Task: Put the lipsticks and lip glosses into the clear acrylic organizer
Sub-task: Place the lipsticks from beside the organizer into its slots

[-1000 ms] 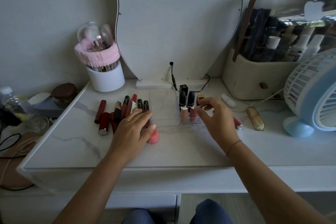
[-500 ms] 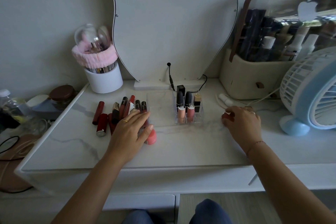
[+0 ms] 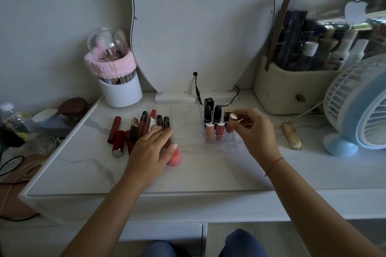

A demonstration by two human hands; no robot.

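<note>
Clear acrylic organizer (image 3: pixel 208 129): stands between the two hands on the white marbled surface (image 3: pixel 208 171); rigid, light, likely to skate if knocked; its cells next to the right hand hold upright tubes, while the part toward the left hand looks unfilled; right hand (image 3: pixel 255 131): fingers pinched narrow on the pale cap of a pink lip gloss (image 3: pixel 230 126), which stands upright in or just over the front-row cell nearest that hand, beside two matching glosses; whether it is fully seated cannot be told; item judged light, stiff, smooth and somewhat slippery; best held by the cap or upper barrel and lowered straight so neighbours stay standing; left hand (image 3: pixel 151 148): lying flat, fingers loosely spread, on the loose pile of red and dark lipsticks (image 3: pixel 135 129), gripping nothing that can be made out; a coral round item (image 3: pixel 175 157) lies under its thumb; gold tube (image 3: pixel 291 135): lying flat beyond the right hand, well apart from it; round bodied, may roll; pick up mid-barrel
</note>
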